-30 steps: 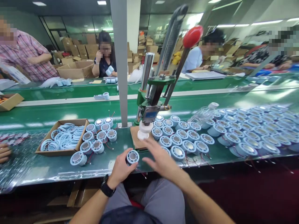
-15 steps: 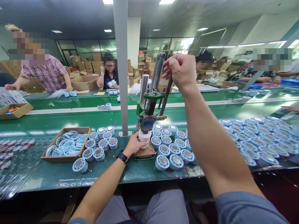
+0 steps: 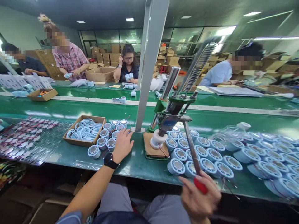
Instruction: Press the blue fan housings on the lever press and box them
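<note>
A hand lever press (image 3: 171, 121) stands on the green bench. Its lever (image 3: 192, 146) is pulled down, and my right hand (image 3: 201, 196) is wrapped round the red grip (image 3: 200, 185) at the lever's low end. The white press head (image 3: 159, 136) rests on a part over the brown base board (image 3: 149, 146); most of that part is hidden, with thin red wires coming out. My left hand (image 3: 123, 144) is apart from the press, fingers spread and holding nothing. It is beside a cluster of light-blue round housings with silver centres (image 3: 102, 143), partly covering some.
A cardboard box (image 3: 80, 142) of light-blue rings stands on the left, with wired plates (image 3: 30, 133) beyond it. Many housings (image 3: 207, 165) fill the bench right of the press. A grey post (image 3: 149, 68) rises behind. Several co-workers (image 3: 127, 67) sit or stand across the line.
My right hand has swung the lever from high up down towards my lap. My left hand has let go of the part under the press and moved left. The view has turned.
</note>
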Action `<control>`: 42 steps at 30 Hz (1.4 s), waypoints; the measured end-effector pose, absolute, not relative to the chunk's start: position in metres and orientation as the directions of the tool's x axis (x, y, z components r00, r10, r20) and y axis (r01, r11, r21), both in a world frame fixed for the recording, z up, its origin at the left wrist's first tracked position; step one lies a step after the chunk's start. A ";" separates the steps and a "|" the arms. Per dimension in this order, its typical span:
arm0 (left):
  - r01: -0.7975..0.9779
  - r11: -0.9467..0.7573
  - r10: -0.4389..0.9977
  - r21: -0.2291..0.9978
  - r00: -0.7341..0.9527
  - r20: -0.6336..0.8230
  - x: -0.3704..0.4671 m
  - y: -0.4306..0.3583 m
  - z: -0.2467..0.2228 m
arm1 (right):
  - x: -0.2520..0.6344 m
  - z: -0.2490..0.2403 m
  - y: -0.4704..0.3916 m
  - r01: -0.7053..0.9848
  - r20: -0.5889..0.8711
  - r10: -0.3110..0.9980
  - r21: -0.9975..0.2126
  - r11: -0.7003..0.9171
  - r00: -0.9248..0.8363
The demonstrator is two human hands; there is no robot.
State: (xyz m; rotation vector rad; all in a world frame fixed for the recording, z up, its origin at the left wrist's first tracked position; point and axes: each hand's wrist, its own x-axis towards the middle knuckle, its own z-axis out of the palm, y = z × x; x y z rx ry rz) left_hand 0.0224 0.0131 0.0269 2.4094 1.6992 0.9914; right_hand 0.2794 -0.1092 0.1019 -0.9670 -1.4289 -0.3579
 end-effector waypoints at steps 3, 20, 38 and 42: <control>0.912 -0.323 0.887 0.253 0.199 0.416 0.019 0.010 0.021 | 0.286 0.129 -0.095 0.750 0.950 0.261 -0.296 0.592 0.170; 0.761 -0.568 0.814 0.313 0.465 0.347 -0.020 -0.029 0.039 | 0.247 0.073 0.010 0.398 0.751 0.470 -0.650 0.647 0.463; 0.942 -0.082 0.984 0.326 0.025 0.174 -0.177 0.086 0.069 | 0.156 -0.035 -0.007 0.670 0.634 0.762 -0.510 0.540 -0.132; 0.937 -0.043 0.925 0.347 -0.093 0.368 -0.158 0.068 0.084 | 0.149 -0.022 0.013 0.713 0.604 0.777 -0.466 0.524 -0.176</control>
